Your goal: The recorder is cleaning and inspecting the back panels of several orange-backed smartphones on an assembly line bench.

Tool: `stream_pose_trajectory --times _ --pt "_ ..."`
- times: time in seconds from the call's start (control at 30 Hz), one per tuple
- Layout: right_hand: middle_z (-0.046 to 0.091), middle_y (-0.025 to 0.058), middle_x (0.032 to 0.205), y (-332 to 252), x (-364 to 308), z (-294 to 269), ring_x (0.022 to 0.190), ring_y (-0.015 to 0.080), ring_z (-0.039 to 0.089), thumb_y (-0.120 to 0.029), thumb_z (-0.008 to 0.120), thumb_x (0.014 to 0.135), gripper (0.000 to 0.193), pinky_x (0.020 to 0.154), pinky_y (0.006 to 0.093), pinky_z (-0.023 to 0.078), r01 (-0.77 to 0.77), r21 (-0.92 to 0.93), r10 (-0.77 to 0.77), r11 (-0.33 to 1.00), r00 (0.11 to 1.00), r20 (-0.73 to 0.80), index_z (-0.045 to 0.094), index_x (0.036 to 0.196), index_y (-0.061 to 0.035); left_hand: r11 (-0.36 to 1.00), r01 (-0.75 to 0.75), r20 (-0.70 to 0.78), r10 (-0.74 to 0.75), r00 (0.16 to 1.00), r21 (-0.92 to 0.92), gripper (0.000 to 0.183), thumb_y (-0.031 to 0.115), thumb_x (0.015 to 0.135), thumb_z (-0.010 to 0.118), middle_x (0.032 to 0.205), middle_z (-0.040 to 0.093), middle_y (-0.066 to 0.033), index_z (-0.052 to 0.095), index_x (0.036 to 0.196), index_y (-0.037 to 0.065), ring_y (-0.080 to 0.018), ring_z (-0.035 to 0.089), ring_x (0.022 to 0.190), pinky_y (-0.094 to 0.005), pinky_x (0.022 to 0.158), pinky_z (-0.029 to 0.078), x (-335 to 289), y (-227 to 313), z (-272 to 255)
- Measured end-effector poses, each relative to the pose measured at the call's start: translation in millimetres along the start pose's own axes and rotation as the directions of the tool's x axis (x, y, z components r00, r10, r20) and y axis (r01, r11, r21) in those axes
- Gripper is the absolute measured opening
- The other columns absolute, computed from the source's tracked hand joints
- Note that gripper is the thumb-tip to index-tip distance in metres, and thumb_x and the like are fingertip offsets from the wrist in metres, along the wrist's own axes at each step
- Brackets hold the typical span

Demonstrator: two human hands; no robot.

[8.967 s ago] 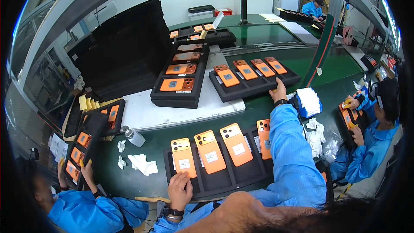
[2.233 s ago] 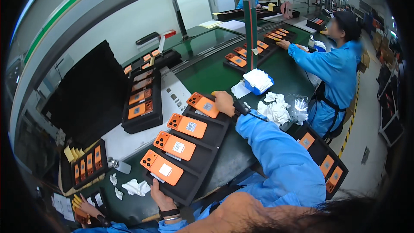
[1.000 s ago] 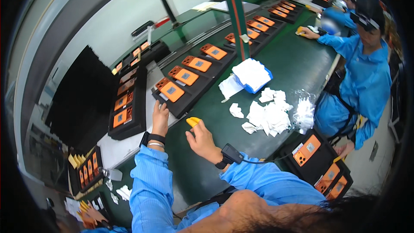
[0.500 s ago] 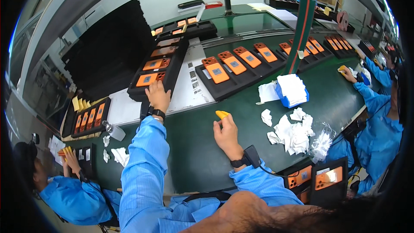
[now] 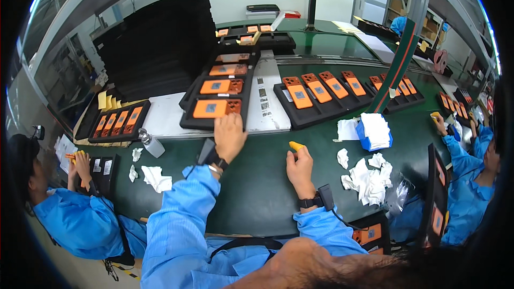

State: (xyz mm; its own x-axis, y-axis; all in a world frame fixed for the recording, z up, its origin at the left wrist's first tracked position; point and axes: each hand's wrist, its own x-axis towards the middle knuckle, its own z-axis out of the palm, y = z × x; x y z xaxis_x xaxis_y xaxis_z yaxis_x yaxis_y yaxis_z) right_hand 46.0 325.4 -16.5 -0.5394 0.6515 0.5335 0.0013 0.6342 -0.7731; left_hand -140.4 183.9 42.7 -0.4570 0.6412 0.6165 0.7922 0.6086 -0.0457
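My left hand (image 5: 230, 138) grips the near right corner of a black foam tray (image 5: 188, 123) by its edge, fingers on top and thumb out of sight. That tray holds a row of orange phones (image 5: 210, 108) lying sideways, and its near end is raised over another black tray partly hidden beneath. My right hand (image 5: 301, 170) hovers over the green table, empty, index finger out and thumb apart. A yellow finger cot (image 5: 296, 145) covers its index fingertip. Both wrists wear black straps.
Another black tray (image 5: 321, 113) of orange phones lies to the right. Crumpled white tissues (image 5: 368, 182) and a blue tissue box (image 5: 369, 142) are near my right hand. A clear bottle (image 5: 152, 143) stands left. A tilted tray (image 5: 431, 198) rises at the right; co-workers sit on both sides.
The tray's near end has come up toward me under my left hand. The view has turned slightly left. At the right, a phone tray has swung up on edge. My right hand keeps its pose.
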Motion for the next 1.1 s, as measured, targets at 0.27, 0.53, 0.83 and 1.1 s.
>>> stream_pose_trajectory --times 0.27,0.53,0.83,1.1 --pt "0.062 0.0141 0.086 9.0 -0.6 1.5 0.067 0.0255 0.061 -0.007 0.063 0.089 0.022 0.063 0.0360 0.048 -0.053 0.071 0.051 0.996 0.998 0.027 0.067 0.108 0.0022 0.973 0.085 -0.257 -0.141 0.956 -0.217 0.060 0.026 0.081 0.075 0.119 0.060 -0.0191 0.053 0.131 0.000 -0.0377 0.055 0.111 -0.0465 0.098 0.042 -23.4 -55.7 -50.5" --pt "0.064 0.0118 0.081 14.4 -2.4 8.0 0.066 0.0208 0.063 -0.006 0.062 0.091 0.019 0.062 0.0322 0.049 -0.049 0.110 0.045 0.993 0.998 0.035 0.068 0.107 0.0017 0.382 0.785 0.503 -0.612 0.610 -0.488 0.044 0.027 0.092 0.059 0.076 0.063 -0.0159 0.054 0.118 -0.008 -0.0241 0.059 0.049 -0.0354 0.044 0.048 -40.0 -124.7 -30.1" --pt "0.067 0.0103 0.102 20.1 -8.0 2.3 0.073 0.0144 0.066 -0.031 0.059 0.102 0.040 0.062 0.0259 0.054 -0.253 0.393 0.258 0.884 0.965 0.040 0.057 0.126 0.0001 -0.015 0.737 0.619 -0.555 0.556 -0.675 0.048 0.015 0.088 0.057 0.087 0.060 -0.0184 0.036 0.125 -0.007 -0.0196 0.059 0.047 -0.0315 0.035 0.044 -75.4 14.5 -50.3" --pt "0.066 0.0064 0.106 8.4 -47.9 -19.5 0.091 0.0214 0.067 -0.021 0.069 0.093 0.030 0.075 0.0396 0.056 -0.526 0.791 0.641 0.313 0.731 0.233 0.056 0.115 -0.0072 -0.216 0.689 0.708 -0.392 0.588 -0.692 0.054 0.015 0.088 0.069 0.104 0.060 -0.0166 0.035 0.125 -0.007 -0.0178 0.067 0.071 -0.0279 0.047 0.054 -150.4 90.3 -68.2"
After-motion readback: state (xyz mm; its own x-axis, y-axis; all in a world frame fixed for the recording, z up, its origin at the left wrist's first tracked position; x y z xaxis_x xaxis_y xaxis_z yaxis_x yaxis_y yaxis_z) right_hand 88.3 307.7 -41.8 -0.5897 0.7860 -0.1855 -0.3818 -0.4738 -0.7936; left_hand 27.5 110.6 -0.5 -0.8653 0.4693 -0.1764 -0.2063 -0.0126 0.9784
